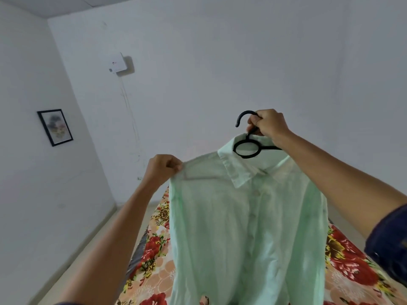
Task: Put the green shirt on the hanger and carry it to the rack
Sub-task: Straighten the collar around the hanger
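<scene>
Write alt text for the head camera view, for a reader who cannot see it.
A person holds up a pale green shirt on a black hanger: the right hand grips the hanger's neck below the hook, and the left hand pinches the shirt's shoulder. Below lies a floral bedsheet; white walls behind.

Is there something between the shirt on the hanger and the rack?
The rack is not in view, so the way to it cannot be judged. The right hand grips the hanger, the left hand pinches the shirt at its shoulder, above the bed.
</scene>
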